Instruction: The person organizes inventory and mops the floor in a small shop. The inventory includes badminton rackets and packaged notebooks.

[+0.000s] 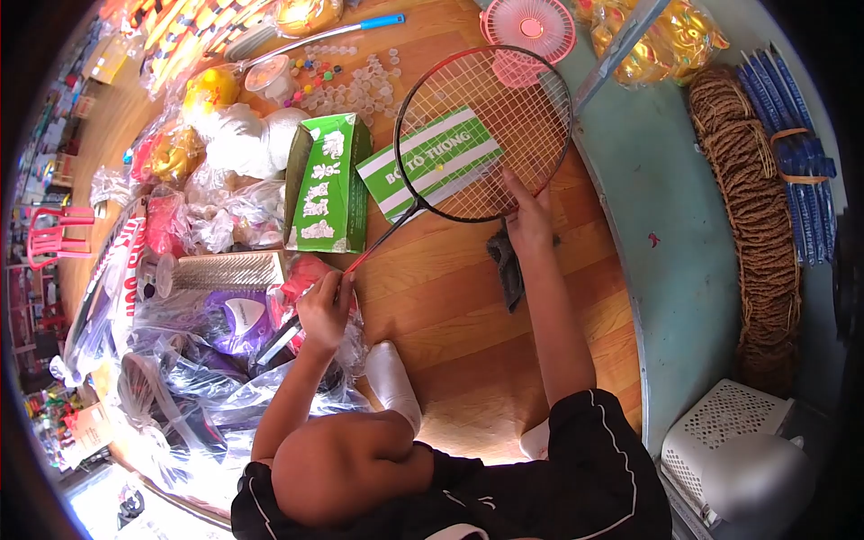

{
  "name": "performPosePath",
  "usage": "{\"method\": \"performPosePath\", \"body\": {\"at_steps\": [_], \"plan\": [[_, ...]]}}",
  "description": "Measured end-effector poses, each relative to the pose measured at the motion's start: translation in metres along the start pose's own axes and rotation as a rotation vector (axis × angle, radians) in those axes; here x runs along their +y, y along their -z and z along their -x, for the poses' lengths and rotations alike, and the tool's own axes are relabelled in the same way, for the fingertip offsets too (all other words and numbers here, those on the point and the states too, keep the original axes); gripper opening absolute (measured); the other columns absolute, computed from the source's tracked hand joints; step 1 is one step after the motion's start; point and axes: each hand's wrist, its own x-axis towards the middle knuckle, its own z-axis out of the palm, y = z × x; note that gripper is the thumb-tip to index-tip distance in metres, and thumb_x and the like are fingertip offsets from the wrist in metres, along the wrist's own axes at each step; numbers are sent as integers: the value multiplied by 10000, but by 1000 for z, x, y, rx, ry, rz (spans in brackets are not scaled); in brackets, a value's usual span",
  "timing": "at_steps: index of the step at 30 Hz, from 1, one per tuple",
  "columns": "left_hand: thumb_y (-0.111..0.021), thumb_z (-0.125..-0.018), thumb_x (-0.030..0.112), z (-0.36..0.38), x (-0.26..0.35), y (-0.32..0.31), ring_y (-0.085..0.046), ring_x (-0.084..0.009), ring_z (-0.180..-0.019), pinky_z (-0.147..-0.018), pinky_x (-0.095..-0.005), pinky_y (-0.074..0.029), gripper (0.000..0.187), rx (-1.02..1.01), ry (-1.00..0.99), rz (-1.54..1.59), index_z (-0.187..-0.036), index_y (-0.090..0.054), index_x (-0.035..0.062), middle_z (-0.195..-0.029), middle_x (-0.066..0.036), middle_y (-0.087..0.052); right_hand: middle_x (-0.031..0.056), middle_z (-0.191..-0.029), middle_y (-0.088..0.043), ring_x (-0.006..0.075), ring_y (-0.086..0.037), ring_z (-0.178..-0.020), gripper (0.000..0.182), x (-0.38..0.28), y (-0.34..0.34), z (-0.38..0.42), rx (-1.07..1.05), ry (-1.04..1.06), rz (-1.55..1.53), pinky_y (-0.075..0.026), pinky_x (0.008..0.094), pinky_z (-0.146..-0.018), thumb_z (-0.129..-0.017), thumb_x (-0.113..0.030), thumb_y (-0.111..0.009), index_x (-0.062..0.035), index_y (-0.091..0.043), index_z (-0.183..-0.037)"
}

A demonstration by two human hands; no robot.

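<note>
A badminton racket (419, 204) with a red and black frame is held at a slant in front of me. My left hand (324, 308) is closed around its shaft near the handle, and the black grip end sticks out below. At the lower right of the racket head, my right hand (531, 220) pinches the rim. Through the strings I see a green and white box lid (382, 183) on the floor. Beside it stands a green box (329, 184) with white figures, its top open. A dark cloth (508, 270) lies below my right hand.
Plastic-wrapped goods (234, 396) pile up on the left. Small clear caps (364, 85) and a pink basket (526, 31) lie at the back. Along the right runs a grey-green ledge (670, 261) with coiled brown rope (751, 216) and a white perforated basket (720, 418).
</note>
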Motion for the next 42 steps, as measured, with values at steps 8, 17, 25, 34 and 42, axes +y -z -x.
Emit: {"method": "performPosePath", "body": {"at_steps": [8, 17, 25, 34, 42], "plan": [[-611, -775, 150, 4, -3, 4, -470, -218, -399, -387, -311, -346, 166, 41, 64, 63, -667, -541, 46, -502, -89, -480, 131, -928, -562, 189, -599, -779, 416, -6, -27, 8, 22, 32, 2, -563, 311, -626, -719, 75, -575, -6, -405, -1090], [-588, -794, 124, 11, -14, 6, -443, -200, -389, -389, -298, -325, 136, 21, 136, 113, -700, -557, 31, -492, -105, -455, 101, -1051, -540, 187, -538, -949, 459, -4, -34, 20, -28, -5, 51, -468, 330, -784, -750, -5, -591, -53, -410, -1170], [-531, -834, 131, 12, -17, 3, -418, -227, -381, -387, -319, -311, 209, -98, 247, 199, -659, -502, 21, -473, -131, -410, 126, -1159, -498, 232, -486, -1038, 458, -11, -46, 27, -226, -313, -144, -396, 371, -888, -896, -338, -397, -33, -370, -1236], [-452, -861, 177, 14, -11, -3, -504, -398, -533, -454, -450, -365, 191, -314, 261, 4, -748, -497, 29, -568, -217, -495, 109, -1156, -502, 221, -482, -1040, 438, -13, -33, 29, -121, -387, -147, -377, 397, -885, -910, -369, -334, -56, -424, -1204], [-458, -858, 195, 14, -10, -5, -499, -389, -510, -442, -452, -364, 220, -319, 247, 10, -706, -471, 37, -536, -201, -486, 89, -1205, -466, 208, -433, -1091, 469, -16, -25, 29, -125, -453, -267, -335, 389, -898, -911, -410, -283, -93, -402, -1236]]}}
